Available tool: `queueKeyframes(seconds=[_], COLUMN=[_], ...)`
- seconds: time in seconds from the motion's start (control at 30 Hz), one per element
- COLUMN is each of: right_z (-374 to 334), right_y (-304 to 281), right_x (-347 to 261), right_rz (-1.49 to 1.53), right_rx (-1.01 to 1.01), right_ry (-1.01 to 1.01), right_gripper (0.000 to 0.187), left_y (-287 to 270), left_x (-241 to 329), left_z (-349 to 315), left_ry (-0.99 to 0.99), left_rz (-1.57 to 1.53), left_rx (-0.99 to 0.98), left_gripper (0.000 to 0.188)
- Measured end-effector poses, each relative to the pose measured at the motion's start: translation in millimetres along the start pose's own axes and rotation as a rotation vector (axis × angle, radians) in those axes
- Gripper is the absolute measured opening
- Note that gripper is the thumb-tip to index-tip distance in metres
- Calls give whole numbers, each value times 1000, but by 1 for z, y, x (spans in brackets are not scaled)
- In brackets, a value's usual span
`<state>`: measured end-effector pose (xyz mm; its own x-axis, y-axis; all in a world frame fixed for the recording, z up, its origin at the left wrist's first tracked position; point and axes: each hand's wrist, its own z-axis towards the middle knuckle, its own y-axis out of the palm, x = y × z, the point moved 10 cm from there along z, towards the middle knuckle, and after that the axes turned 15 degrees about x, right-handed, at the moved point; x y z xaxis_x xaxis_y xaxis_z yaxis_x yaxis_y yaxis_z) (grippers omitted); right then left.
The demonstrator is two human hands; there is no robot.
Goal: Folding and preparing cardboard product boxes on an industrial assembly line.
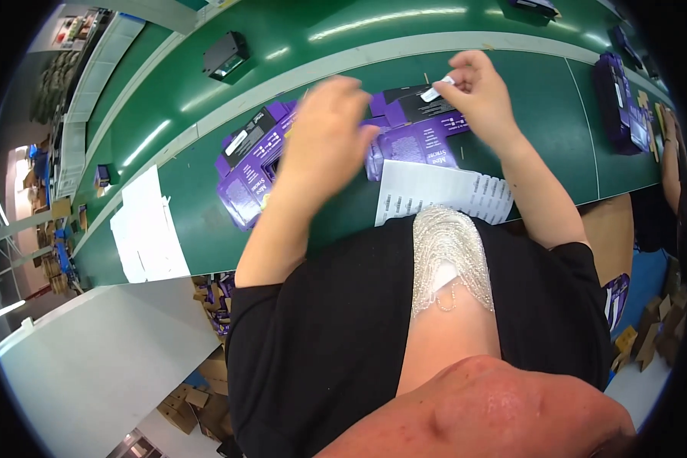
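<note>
Right hand: (479,95) thumb and fingers pinched together on a small white sticker (437,89), held up just over the black end of the right-hand purple carton (424,145); can't tell if it's touching.
Left hand: (327,133) pretty blurry, thumb kinda apart from the fingers, can't tell if it's got hold of anything. It's over the gap between the two cartons.
Left-hand carton: (240,202) purple and black, lying on the green table (542,122), partly behind that hand.
Sticker sheet: (420,187) white, right by the person's chest.
White papers: (149,229) off to the left.
</note>
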<state>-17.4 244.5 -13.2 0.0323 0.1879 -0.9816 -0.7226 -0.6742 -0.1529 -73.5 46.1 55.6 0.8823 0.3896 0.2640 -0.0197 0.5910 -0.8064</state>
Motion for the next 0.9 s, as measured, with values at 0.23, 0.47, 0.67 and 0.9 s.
queueKeyframes(seconds=[0.23,0.47,0.67,0.9], right_z=[-2,-7,-6,-7], right_y=[19,23,25,26], right_x=[14,14,17,17], right_rz=[-111,-132,-147,-182], right_rx=[-59,-73,-64,-56], right_ry=[-130,-144,-156,-178], right_gripper=[39,37,37,36], left_y=[63,70,74,77], left_x=[25,23,20,20], left_z=[-6,-7,-7,-8], left_ry=[106,76,79,125], left_rz=[-27,-24,-14,-14], left_rx=[56,39,28,23], left_gripper=[22,19,18,21])
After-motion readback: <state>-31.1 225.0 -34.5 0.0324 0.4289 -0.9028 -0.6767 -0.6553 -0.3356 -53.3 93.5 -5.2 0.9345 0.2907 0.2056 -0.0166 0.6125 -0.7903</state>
